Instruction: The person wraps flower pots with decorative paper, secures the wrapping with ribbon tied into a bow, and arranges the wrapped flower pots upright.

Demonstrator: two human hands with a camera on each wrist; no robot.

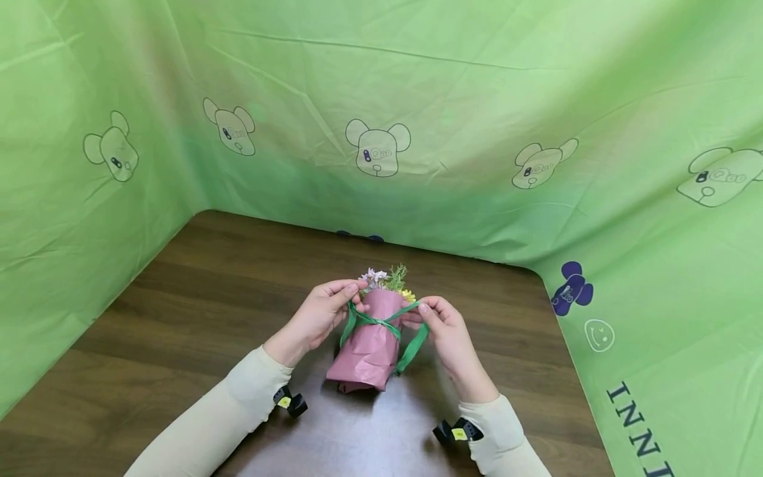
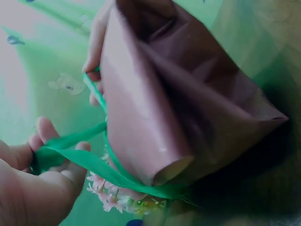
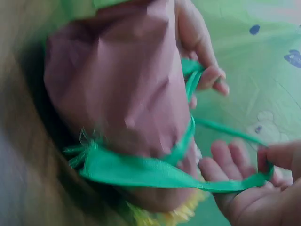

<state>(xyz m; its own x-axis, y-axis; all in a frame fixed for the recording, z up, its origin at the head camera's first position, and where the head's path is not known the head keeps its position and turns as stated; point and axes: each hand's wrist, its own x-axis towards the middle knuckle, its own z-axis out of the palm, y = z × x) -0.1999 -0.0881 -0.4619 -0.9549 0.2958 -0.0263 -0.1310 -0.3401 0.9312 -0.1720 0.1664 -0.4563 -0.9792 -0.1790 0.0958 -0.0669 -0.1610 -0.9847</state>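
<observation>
A small bouquet wrapped in dusky pink paper (image 1: 363, 354) lies on the table, its lilac flowers (image 1: 373, 277), green sprig (image 1: 396, 277) and yellow flowers (image 1: 407, 295) poking out at the far end. Green ribbon (image 1: 377, 322) crosses over the front of the wrap. To its left, my left hand (image 1: 318, 315) pinches one part of the ribbon between thumb and fingers. On the other side my right hand (image 1: 444, 331) pinches the other part, with a loose tail (image 1: 413, 350) hanging below it. In the right wrist view the ribbon's frayed end (image 3: 84, 153) shows beside the paper.
The dark wood table (image 1: 197, 318) extends around the bouquet. Green cloth (image 1: 381, 79) printed with bear heads encloses the back and both sides. Black wrist cameras sit at the left cuff (image 1: 290, 402) and the right cuff (image 1: 457, 432).
</observation>
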